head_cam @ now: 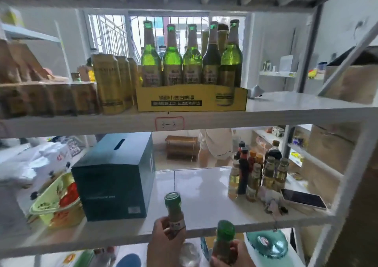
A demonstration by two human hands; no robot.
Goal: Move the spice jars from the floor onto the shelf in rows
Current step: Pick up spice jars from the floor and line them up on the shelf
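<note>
At the front edge of the middle shelf [204, 185], the left hand [165, 236] grips a green-capped spice jar [174, 211], upright, cap uppermost, over the board. Right hand [231, 254] grips a second jar [224, 242], upright, below the shelf lip; its base is hidden. Label print is illegible. Yellow carton [190, 98] above holds five green bottles [192, 56]. Small sauce bottles [255, 172] stand grouped at the right.

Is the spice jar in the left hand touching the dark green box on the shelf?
Apart. The head view shows bare white shelf between the spice jar gripped by the left hand and the dark green box.
</note>
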